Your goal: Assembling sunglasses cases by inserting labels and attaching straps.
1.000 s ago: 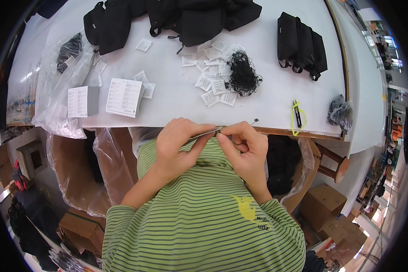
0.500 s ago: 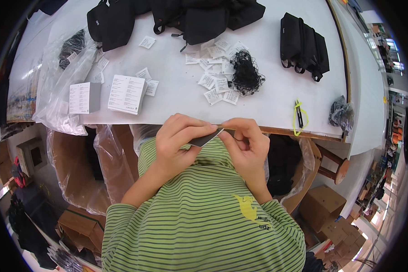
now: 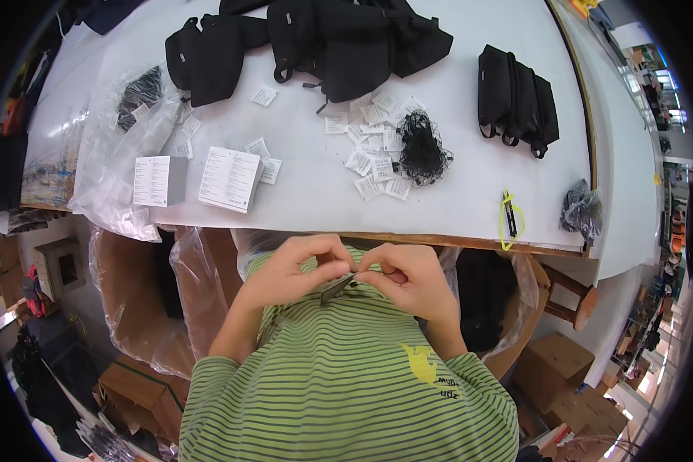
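Close to my striped shirt, just off the table's front edge, my left hand [image 3: 302, 266] pinches a small dark hang tag [image 3: 336, 289] between thumb and fingers. The tag is tilted, seen nearly edge-on, and partly covered by the fingers. Thumb and forefinger of my right hand [image 3: 414, 279] are pressed together at the tag's upper right corner; whether a thin cord is also in that pinch is too small to tell. On the table beyond lie a tangled bundle of black cords [image 3: 423, 152] and several loose white printed tags [image 3: 373, 158].
Two stacks of white cards [image 3: 229, 179] [image 3: 159, 182] stand at left beside a clear plastic bag [image 3: 104, 181]. Black bags [image 3: 346, 61] lie at the back, more black bags [image 3: 516, 100] at right. Black snips with a yellow loop [image 3: 510, 215] lie near the edge. Lined cartons [image 3: 135, 300] stand below.
Both hands have come lower and nearer my body, with the tag between them. The tag has turned more edge-on. The whole table view has shifted slightly downward.
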Demonstrator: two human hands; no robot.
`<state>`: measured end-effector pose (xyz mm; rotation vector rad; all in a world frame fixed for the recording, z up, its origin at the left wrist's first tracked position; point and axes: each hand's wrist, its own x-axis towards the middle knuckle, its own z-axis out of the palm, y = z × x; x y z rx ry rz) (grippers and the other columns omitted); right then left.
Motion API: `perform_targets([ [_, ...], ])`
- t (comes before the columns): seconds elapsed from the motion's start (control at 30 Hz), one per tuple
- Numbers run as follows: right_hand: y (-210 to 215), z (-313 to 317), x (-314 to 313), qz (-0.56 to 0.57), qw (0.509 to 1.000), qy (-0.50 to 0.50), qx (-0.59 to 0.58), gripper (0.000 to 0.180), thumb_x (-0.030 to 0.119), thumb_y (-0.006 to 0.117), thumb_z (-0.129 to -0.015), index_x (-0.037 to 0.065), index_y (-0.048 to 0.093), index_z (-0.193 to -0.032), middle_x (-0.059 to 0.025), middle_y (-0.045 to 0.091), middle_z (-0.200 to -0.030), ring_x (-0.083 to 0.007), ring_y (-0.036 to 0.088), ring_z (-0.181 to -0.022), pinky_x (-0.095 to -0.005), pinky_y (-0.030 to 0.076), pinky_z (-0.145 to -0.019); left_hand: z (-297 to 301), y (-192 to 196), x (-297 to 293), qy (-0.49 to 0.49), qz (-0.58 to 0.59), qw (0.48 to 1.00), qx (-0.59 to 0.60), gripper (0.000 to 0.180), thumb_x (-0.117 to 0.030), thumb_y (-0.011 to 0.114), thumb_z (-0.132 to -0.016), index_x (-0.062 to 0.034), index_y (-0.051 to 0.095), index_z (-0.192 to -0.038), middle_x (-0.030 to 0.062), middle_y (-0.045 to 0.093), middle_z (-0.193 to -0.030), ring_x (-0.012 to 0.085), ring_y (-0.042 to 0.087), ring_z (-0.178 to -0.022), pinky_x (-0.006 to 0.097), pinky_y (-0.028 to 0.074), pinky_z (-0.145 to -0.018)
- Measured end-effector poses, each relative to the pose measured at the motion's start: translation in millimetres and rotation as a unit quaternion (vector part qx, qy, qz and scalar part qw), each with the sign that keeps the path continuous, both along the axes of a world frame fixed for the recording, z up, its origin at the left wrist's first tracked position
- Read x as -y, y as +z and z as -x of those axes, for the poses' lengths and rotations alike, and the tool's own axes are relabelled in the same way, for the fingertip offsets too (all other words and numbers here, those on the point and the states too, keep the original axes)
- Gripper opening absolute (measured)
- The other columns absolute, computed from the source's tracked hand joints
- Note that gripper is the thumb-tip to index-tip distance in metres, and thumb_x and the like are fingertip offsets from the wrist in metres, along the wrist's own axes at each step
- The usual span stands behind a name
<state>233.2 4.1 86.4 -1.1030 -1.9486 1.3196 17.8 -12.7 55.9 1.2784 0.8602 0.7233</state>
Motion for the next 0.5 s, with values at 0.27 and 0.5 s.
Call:
perform_targets([
  [0.27,-8,5,-2,0.136,0.984,0.113,0.006,0.017,0.021,0.066,-0.086,0.006,0.058,-0.091,-0.0027,0.045,-0.056,-0.0122,0.040,-0.050,-0.0267,0.034,-0.050,7,4,2,-0.035,0.000,0.999,-0.006,0.014,-0.016,0.059,-0.091,-0.0017,0.058,-0.090,0.0019,0.057,-0.077,0.0082,0.051,-0.070,0.023,0.042,-0.065],
  [0.5,-30,12,-1,0.178,0.976,-0.022,-0.122,0.014,0.013,0.059,-0.091,0.003,0.055,-0.099,0.0037,0.043,-0.060,-0.0035,0.038,-0.056,-0.0203,0.030,-0.052,-7,8,-43,0.046,0.012,0.998,0.036,0.011,-0.012,0.060,-0.090,-0.0037,0.055,-0.085,-0.0029,0.053,-0.077,0.0041,0.048,-0.066,0.021,0.040,-0.061],
])
